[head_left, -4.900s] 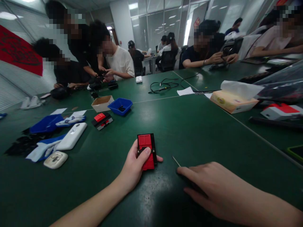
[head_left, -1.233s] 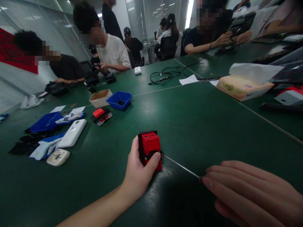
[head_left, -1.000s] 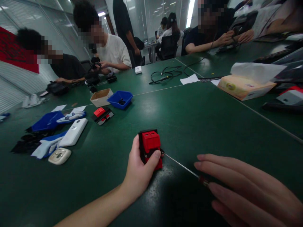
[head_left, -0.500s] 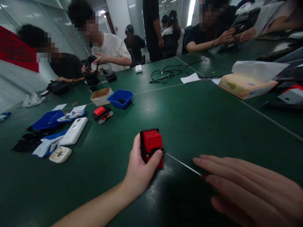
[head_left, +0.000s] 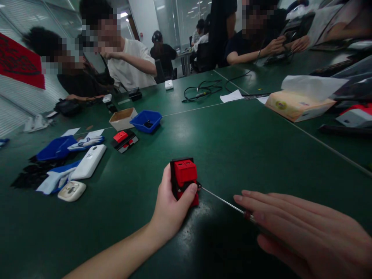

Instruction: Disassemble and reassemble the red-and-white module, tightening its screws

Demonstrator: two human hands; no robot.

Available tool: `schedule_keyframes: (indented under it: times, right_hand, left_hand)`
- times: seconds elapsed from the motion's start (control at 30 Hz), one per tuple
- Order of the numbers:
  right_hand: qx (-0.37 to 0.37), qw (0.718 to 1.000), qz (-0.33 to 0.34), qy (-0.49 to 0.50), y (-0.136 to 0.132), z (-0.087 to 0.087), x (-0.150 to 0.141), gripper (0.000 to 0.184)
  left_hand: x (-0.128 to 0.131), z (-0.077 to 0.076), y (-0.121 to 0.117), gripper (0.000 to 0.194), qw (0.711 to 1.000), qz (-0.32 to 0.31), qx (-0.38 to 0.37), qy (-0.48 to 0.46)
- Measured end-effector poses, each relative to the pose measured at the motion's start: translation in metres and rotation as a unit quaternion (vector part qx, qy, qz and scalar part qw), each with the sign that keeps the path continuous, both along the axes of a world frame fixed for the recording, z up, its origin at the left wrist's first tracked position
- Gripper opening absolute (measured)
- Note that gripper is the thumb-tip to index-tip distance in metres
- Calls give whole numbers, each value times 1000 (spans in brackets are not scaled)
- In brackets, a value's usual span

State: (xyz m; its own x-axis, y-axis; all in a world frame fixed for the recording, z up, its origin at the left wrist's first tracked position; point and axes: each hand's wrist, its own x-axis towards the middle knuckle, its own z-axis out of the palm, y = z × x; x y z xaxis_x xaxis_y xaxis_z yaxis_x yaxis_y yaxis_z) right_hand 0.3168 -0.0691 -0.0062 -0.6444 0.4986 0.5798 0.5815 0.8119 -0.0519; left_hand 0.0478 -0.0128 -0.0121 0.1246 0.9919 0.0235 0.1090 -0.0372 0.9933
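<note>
My left hand (head_left: 171, 205) is closed around a red and black block-shaped part (head_left: 186, 172) with two small slots in its top, thumb across its front. The tip of a screwdriver (head_left: 221, 200) meets a dark screw point on the part's right side. Its thin metal shaft runs down to the right into my right hand (head_left: 305, 228), where the dark handle is mostly hidden. The fingers of that hand lie long and close together over the handle, with the thumb below. A similar red and black part (head_left: 124, 140) lies on the green table (head_left: 232, 155).
A blue bin (head_left: 146, 121) with small black pieces stands beside a cardboard box (head_left: 123, 118). On the left are a white power bank-like block (head_left: 89, 162), gloves (head_left: 59, 178) and another blue bin (head_left: 56, 148). A tissue pack (head_left: 299, 104) lies right. Several people sit across the table.
Both hands keep nearly the same pose, with the screwdriver still at the part's side. The whole view shifts slightly. Across the table, a person in white raises a hand, and a standing person moves right.
</note>
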Motion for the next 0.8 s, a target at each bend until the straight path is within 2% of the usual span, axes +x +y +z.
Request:
schedule_keyframes:
  times: [0.23,0.33,0.5,0.6,0.8]
  right_hand:
    - [88,995,46,-13,4,12,-24,26]
    - [86,995,48,-23,4,13,-19,28]
    - [49,999,5,-6,7,21,-10,22]
    - [33,999,9,8,9,26,-14,21]
    - [47,999,11,-4,9,30,-26,19]
  left_hand:
    - [2,1,1,52,999,7,-33,-42]
    - [1,0,2,53,999,3,-31,-41]
    - [1,1,2,53,999,-4,-22,-43]
    - [2,3,3,52,998,-1,-22,-55]
    - [4,4,3,49,996,-5,-39,-74]
